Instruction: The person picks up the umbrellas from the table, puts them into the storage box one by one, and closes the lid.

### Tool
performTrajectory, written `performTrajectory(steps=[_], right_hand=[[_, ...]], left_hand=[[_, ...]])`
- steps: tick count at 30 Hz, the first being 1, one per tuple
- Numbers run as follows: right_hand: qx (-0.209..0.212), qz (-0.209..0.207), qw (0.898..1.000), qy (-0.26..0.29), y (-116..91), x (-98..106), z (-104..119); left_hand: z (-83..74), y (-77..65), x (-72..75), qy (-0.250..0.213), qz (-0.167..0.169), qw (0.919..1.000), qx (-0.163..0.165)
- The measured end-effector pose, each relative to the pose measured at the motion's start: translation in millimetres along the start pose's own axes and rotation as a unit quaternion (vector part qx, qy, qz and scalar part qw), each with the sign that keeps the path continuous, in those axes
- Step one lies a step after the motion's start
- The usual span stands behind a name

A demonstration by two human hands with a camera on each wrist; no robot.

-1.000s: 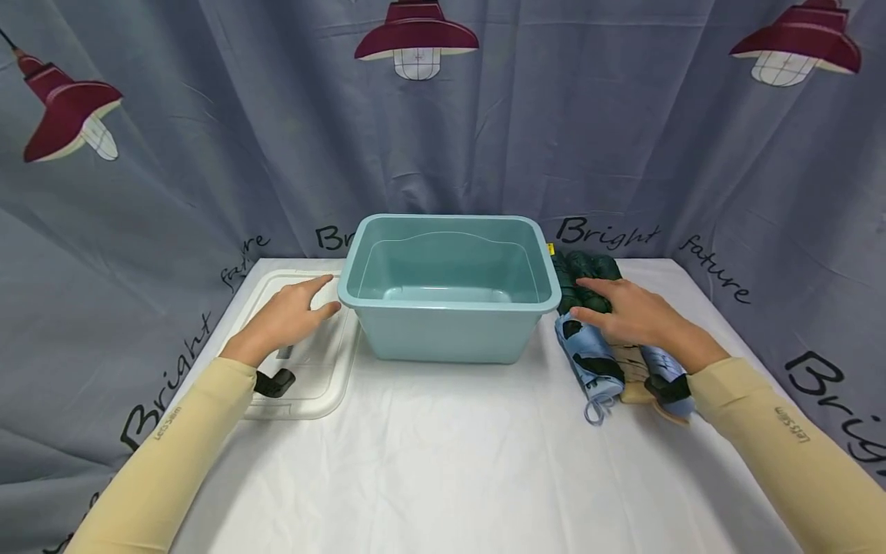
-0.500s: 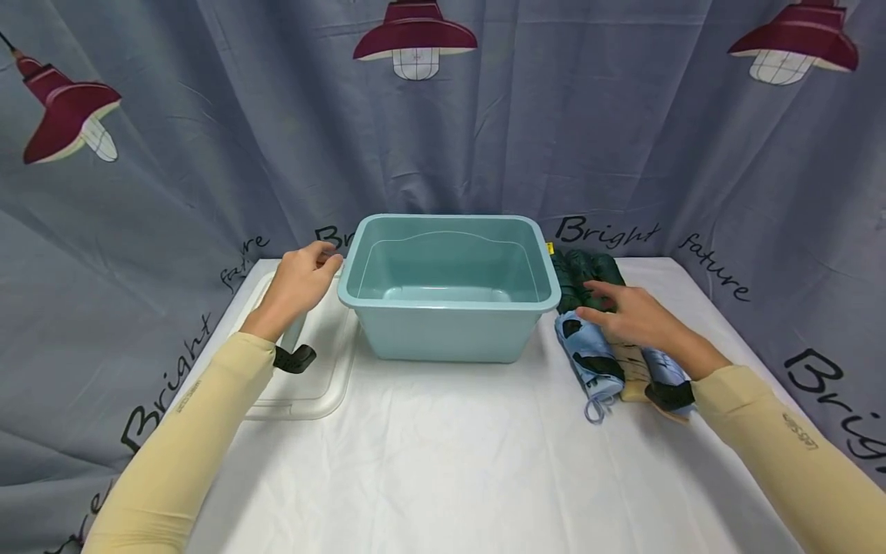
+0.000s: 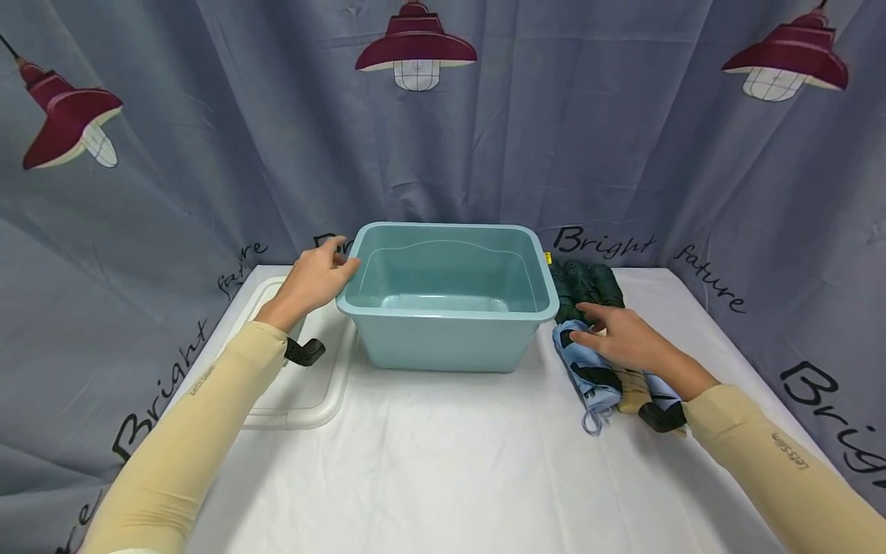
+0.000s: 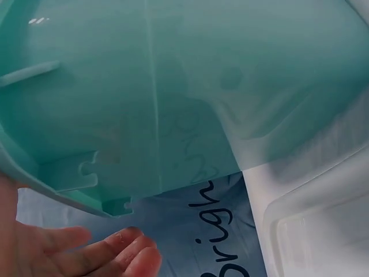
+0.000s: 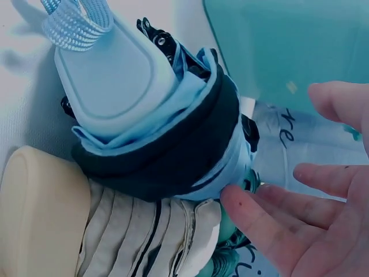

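Observation:
A teal plastic bin [image 3: 439,342] stands at the middle of the table, with no lid on it. My left hand [image 3: 311,281] is at its left rim, thumb by the edge. In the left wrist view the fingers [image 4: 109,251] extend loosely beside the bin wall. My right hand [image 3: 626,337] hovers over the folded umbrellas, fingers spread and holding nothing. Under it lie a light blue umbrella [image 3: 587,365] with a wrist strap and a beige umbrella [image 3: 631,392]. In the right wrist view one fingertip overlaps the blue umbrella's cloth [image 5: 225,173].
A white lid [image 3: 311,408] lies flat left of the bin, partly under my left arm. Dark green bundled fabric [image 3: 588,281] lies behind the blue umbrella, close to the bin's right side. Another blue item [image 3: 663,388] shows beside the beige umbrella. A grey curtain [image 3: 291,138] hangs behind the table.
My left hand has moved right and away from me, from over the lid to the bin's rim. The right hand stays over the umbrellas with only a small shift. The head view has tilted slightly.

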State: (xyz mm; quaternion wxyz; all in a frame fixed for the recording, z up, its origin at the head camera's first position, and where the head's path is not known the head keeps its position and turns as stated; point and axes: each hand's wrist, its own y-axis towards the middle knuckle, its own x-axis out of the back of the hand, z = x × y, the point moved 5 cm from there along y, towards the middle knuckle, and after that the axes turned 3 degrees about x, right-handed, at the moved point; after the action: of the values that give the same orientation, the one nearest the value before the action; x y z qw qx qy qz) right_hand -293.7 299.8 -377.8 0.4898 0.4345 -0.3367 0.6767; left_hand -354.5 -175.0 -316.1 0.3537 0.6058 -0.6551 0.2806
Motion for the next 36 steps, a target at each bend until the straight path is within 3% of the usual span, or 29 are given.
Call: performTrajectory(steps=[13,19,36], right_hand=[[-0.012,0.008,1.0,-0.005,2.7,-7.2,-1.2],[-0.016,0.014,1.0,-0.016,4.0,-9.4,-3.6],[-0.005,0.02,0.999,-0.041,10.7,-12.8,-4.9]], left_hand=[[-6.0,7.9,-0.6,0.027,-0.002,0.9996,-0.009],[-10.0,9.9,-2.5,0.077,-0.015,0.9968,-0.02],[-4.7,10.0,-9.0,0.104,-0.004,0.9944,0.017]])
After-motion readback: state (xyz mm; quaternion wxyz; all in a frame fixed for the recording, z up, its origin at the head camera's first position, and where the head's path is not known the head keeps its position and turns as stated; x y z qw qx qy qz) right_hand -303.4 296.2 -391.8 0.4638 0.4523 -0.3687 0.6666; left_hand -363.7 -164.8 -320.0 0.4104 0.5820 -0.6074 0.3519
